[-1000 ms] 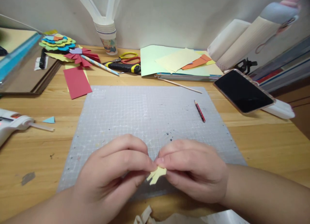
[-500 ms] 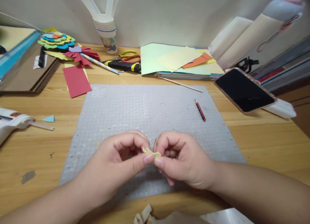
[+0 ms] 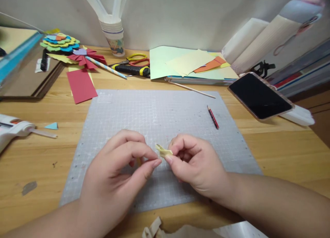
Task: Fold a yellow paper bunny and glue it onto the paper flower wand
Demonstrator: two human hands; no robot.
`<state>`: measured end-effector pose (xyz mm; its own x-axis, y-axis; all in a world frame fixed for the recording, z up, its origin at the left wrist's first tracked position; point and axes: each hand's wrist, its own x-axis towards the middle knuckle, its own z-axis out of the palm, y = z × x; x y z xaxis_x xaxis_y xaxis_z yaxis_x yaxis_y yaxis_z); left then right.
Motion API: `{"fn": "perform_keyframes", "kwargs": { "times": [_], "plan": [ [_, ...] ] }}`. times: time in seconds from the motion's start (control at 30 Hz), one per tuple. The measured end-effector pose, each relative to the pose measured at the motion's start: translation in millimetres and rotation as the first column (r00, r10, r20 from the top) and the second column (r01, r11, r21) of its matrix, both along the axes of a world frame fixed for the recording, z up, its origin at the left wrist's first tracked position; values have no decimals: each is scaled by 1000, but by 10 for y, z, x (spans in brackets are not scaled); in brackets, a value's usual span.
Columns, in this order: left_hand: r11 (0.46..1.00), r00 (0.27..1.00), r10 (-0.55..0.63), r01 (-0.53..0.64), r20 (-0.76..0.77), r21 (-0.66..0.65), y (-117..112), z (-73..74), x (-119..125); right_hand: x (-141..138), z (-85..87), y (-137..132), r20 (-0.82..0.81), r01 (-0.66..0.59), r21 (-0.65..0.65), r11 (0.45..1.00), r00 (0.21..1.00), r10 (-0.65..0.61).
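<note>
A small folded piece of pale yellow paper (image 3: 164,152) is pinched between the thumb and index finger of my right hand (image 3: 192,159). Its loose end points up and to the left, above the mat. My left hand (image 3: 118,172) is just to the left, thumb and index tips pressed together close beside the paper's lower edge. Whether those left fingertips hold anything is unclear; a yellowish patch shows in the gap behind them. Both hands are over a grey gridded cutting mat (image 3: 123,117).
A short red-and-black pencil (image 3: 212,117) lies on the mat. Around it are a thin stick (image 3: 192,89), phone (image 3: 260,95), red paper (image 3: 81,86), scissors (image 3: 136,59), a black-yellow tool (image 3: 131,70), stacked cups (image 3: 114,38), coloured papers (image 3: 160,63) and a glue gun (image 3: 18,128).
My left fingers have come off the paper's left end and sit slightly lower, the hand more raised and opened out. The paper, still in my right fingers, has moved up a little.
</note>
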<state>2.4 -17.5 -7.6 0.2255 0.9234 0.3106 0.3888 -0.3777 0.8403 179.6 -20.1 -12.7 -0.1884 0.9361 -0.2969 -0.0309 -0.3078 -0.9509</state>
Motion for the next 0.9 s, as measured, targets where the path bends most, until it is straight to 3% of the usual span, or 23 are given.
{"fn": "perform_keyframes", "kwargs": {
  "times": [0.07,0.23,0.9],
  "plan": [
    [999,997,-16,20,-76,47,-7,17,-16,-11,-7,-21,32,3,66,998,999,-5],
    [997,996,-7,13,-85,72,6,5,-23,-19,-14,-38,76,-17,157,987,997,5],
    [998,996,38,-33,-85,55,-5,-21,-1,-15,-42,-36,83,-20,223,975,997,2]
  ]
}}
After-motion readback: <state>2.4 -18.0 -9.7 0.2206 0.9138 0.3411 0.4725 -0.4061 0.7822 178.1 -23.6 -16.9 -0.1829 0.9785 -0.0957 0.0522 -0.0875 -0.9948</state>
